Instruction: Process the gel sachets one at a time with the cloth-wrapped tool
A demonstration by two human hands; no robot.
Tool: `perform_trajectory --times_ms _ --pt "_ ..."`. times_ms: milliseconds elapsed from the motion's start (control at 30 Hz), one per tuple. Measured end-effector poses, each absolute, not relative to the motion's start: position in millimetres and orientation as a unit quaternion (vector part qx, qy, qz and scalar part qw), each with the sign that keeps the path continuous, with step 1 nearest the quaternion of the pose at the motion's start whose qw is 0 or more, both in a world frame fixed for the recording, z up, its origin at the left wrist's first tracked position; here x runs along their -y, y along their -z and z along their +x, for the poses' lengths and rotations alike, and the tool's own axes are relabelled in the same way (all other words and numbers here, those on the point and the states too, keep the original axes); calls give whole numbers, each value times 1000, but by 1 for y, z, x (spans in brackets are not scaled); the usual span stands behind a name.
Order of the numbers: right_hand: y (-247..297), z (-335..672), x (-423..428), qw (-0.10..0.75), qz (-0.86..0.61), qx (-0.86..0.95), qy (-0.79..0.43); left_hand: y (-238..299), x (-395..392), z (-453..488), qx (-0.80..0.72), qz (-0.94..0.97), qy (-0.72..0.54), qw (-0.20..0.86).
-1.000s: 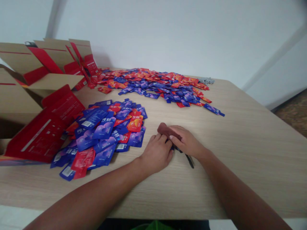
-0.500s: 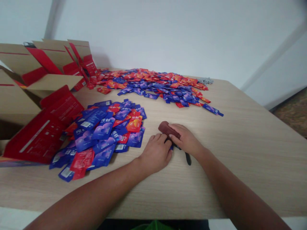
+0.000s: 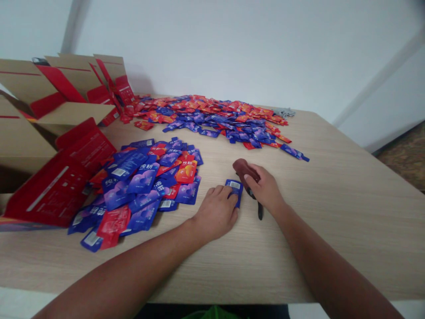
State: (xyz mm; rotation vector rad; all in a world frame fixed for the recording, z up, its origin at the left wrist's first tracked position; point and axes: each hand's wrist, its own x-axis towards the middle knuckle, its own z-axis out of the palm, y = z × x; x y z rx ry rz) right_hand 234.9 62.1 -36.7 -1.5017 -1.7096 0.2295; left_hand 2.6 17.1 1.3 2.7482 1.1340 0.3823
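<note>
A small blue pouch (image 3: 236, 188) with a white barcode label lies on the table, its left part hidden under the fingers of my left hand (image 3: 217, 210), which hold it down. My right hand (image 3: 265, 188) is closed around a brown, rounded hand-held tool (image 3: 244, 167) with a black, strap-like end (image 3: 260, 211) hanging below. This tool is just right of the pouch and apart from it; its underside and exact kind cannot be made out. Left of my hands spreads a heap of blue and red pouches (image 3: 144, 179), several with barcodes facing up.
Open red cardboard boxes (image 3: 63, 186) with brown insides stand along the left side. A long pile of red and blue pouches (image 3: 212, 113) lies at the back by the white wall, with a single blue pouch (image 3: 294, 152) at its right end and a grey cloth-like item (image 3: 286, 112) behind.
My right hand has moved the brown tool right and slightly away from me, off the pouch, so the barcode label now shows. My left hand has stayed in place.
</note>
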Motion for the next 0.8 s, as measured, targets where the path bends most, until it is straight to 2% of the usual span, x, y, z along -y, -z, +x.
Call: perform_trajectory --times_ms 100,200,400,633,800 --pt "28 230 -55 485 -588 638 -108 -1 -17 2 -377 915 -128 70" --pt "18 223 -46 501 -548 659 -122 0 -17 3 -378 914 -130 67" --pt "10 209 -38 363 -414 798 -244 5 -18 3 -376 914 -137 63" --pt "12 209 -41 363 -421 790 -260 4 -19 4 -375 915 -134 64" --pt "19 213 -47 344 -455 799 -189 2 -18 3 -374 917 -128 58"
